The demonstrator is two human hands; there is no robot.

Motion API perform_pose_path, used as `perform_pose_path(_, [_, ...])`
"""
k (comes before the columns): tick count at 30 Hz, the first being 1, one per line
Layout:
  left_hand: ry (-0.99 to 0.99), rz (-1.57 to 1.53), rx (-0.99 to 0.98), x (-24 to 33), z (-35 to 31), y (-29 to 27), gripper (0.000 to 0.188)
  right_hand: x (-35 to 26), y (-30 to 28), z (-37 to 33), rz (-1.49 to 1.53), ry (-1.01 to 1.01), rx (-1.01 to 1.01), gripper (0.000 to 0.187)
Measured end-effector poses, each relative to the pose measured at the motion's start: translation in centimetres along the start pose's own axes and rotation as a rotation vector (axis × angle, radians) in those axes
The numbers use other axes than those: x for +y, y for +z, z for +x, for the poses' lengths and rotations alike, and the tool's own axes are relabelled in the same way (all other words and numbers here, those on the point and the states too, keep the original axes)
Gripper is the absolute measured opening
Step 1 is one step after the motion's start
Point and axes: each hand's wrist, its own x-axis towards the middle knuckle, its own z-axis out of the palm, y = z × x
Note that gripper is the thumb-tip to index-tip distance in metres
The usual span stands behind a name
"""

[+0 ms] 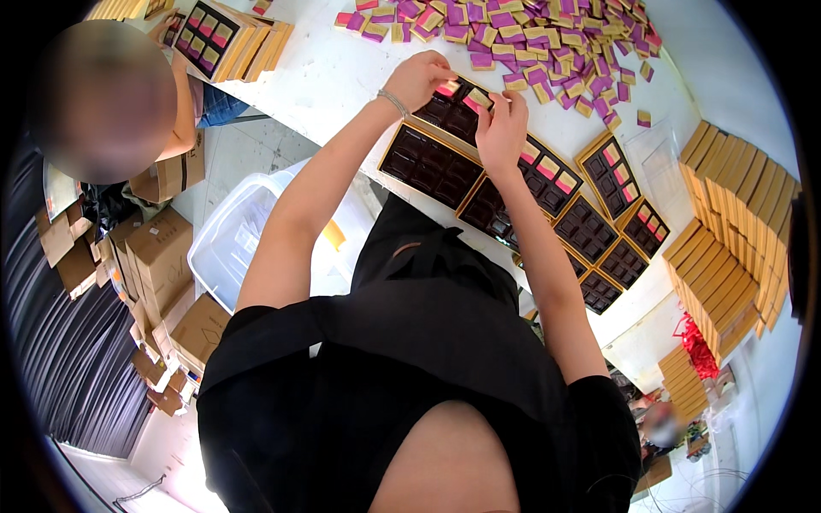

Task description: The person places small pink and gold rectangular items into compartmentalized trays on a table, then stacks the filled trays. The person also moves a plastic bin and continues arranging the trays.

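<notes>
My left hand (417,83) is closed at the far edge of a gold-rimmed box (451,117), its fingertips on a small pink-and-gold packet (446,88). The box has a dark insert with moulded compartments. My right hand (503,135) reaches over the same box, thumb and fingers pinched at a second pink-and-gold packet (476,101). Nearer to me is a box with a bare dark insert (430,168). To the right, another box (547,178) has several packets along its far row. Whether the packets under my fingers are fully seated is hidden.
Purple, pink and gold packets (539,43) are heaped at the table's far side. Further boxes (586,229) lie to the right, before stacked gold-edged boxes (727,184). A clear plastic tub (227,231) stands at left. Another person (180,107) sits far left beside stacked boxes (209,38).
</notes>
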Motion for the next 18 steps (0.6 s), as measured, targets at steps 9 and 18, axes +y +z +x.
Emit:
perform_pose_path(9, [0.094, 0.391, -0.388, 2.8, -4.0, 0.4, 0.067, 0.5, -1.0, -1.8, -0.268, -0.341, -0.358, 0.064])
perform_pose_path(18, [0.079, 0.231, -0.112, 0.2, -1.8, -0.4, 0.046, 1.2, -2.7, 1.9, -0.245, -0.493, -0.377, 0.045])
